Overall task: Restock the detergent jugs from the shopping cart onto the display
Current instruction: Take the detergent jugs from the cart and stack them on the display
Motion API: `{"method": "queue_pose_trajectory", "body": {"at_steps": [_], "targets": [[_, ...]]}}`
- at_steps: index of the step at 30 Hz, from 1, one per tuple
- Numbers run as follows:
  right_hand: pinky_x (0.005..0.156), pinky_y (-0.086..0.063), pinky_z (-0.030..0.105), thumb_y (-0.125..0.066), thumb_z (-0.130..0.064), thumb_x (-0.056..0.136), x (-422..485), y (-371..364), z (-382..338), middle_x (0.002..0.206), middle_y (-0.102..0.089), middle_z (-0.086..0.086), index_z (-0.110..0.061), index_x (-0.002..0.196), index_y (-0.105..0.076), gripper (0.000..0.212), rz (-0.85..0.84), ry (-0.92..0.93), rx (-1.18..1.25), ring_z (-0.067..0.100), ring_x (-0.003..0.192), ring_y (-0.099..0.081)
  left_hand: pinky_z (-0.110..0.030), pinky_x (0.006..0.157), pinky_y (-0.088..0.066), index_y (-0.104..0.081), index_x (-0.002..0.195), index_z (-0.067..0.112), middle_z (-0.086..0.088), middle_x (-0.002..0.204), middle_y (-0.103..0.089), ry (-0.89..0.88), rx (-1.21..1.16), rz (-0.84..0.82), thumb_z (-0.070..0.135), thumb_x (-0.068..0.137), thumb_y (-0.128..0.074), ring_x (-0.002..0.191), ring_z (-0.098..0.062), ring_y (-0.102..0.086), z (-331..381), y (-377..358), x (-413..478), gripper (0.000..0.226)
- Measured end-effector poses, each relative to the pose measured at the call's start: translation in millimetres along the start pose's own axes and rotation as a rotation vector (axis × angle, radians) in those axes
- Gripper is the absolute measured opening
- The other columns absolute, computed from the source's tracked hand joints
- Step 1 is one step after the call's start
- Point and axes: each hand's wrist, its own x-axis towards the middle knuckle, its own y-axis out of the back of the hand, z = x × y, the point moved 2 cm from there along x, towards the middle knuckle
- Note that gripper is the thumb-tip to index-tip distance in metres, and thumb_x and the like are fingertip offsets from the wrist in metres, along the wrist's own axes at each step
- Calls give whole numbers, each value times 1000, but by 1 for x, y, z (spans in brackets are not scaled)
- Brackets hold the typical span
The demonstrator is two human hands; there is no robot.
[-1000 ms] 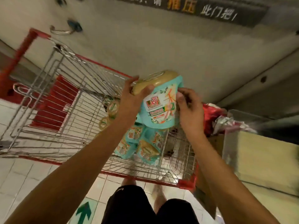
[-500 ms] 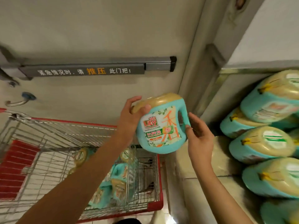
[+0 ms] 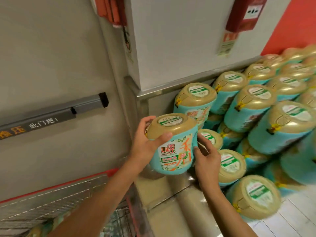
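- The cart [image 3: 56,200] stands at the lower left, its red rim against the grey door. Something teal and gold lies inside it, too blurred to make out.
- The left hand [image 3: 145,147] grips the jug [image 3: 172,151] at its gold top: the thumb lies across the front and the fingers curl round the back.
- The right hand [image 3: 206,161] holds the jug's right side, with the thumb on the teal wall and the fingers reaching up behind it.
- The jug is held off the ground, nearly upright with its label facing us. It is above the beige ledge [image 3: 159,194], at the left end of the stack and just in front of the nearest stacked jugs.
- The stack [image 3: 256,108] of matching teal jugs fills the right side in tiers, gold tops turned our way, and runs back along the wall.
- A door bar [image 3: 51,115] with Chinese lettering crosses the door on the left.
- A red box [image 3: 244,12] hangs high on the white pillar behind the stack.
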Motion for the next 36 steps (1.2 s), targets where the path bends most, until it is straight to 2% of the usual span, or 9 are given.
{"method": "queue_pose_trajectory", "body": {"at_steps": [4, 6, 10, 15, 20, 23, 29, 33, 36], "targets": [[84, -59, 17, -61, -6, 101, 27, 31, -5, 119, -75, -23, -31, 128, -73, 38, 74, 64, -9, 1, 109, -72, -46, 94, -62, -56, 129, 43, 15, 125, -71, -71, 95, -60, 56, 57, -95, 115, -12, -72, 5, -47, 11, 83], [90, -60, 22, -55, -22, 108, 40, 44, -4, 123, -75, -17, -25, 131, -72, 29, 114, 65, 24, 3, 114, -70, -41, 96, -62, -54, 130, 45, 20, 126, -70, -106, 137, -81, 60, 58, -95, 115, -5, -69, 5, -68, 16, 83], [108, -52, 31, -37, -55, 107, 60, 58, -1, 135, -70, -13, -23, 142, -63, 53, 67, 53, 92, 6, 129, -63, -47, 106, -55, -49, 136, 40, 13, 134, -64, -163, 225, -86, 58, 61, -94, 128, -11, -60, 0, -103, 26, 90], [121, -37, 40, -36, -66, 106, 69, 61, -1, 155, -52, -9, -31, 155, -47, 61, -63, 110, 44, 8, 146, -46, -29, 111, -37, -42, 145, 36, 15, 141, -49, -317, 441, -64, 59, 64, -92, 135, -1, -39, -11, -133, 33, 99], [122, -38, 50, -43, -63, 104, 64, 61, 8, 152, -53, -6, -28, 153, -44, 61, -66, 95, -31, 10, 144, -47, -40, 118, -30, -41, 151, 30, 8, 144, -35, -444, 642, 38, 83, 68, -72, 135, -6, -29, -16, -144, 34, 103], [120, -40, 52, -41, -73, 100, 65, 63, 6, 148, -55, -3, -24, 150, -45, 70, -40, 85, -67, 12, 141, -49, -44, 117, -36, -39, 153, 32, 10, 137, -29, -424, 625, 8, 83, 69, -70, 130, -3, -24, -16, -148, 37, 103], [122, -38, 48, -38, -75, 100, 68, 67, 4, 153, -51, -3, -25, 154, -43, 74, 2, 119, -111, 11, 144, -46, -51, 115, -42, -35, 156, 31, 7, 138, -30, -373, 638, -47, 83, 69, -67, 135, -18, -35, -12, -154, 37, 107], [121, -40, 47, -43, -53, 109, 55, 63, 4, 154, -51, -2, -23, 156, -42, 56, 95, 104, -113, 10, 144, -47, -52, 119, -39, -22, 161, 38, 9, 149, -28, -334, 612, -129, 72, 75, -79, 144, -18, -32, -19, -146, 37, 110], [117, -44, 48, -53, -43, 108, 31, 53, 8, 149, -51, 1, -18, 151, -42, 51, 219, 81, -77, 11, 139, -51, -41, 120, -32, -11, 164, 40, 14, 154, -23, -307, 563, -170, 66, 77, -81, 148, -14, -27, -31, -127, 30, 114]]}}
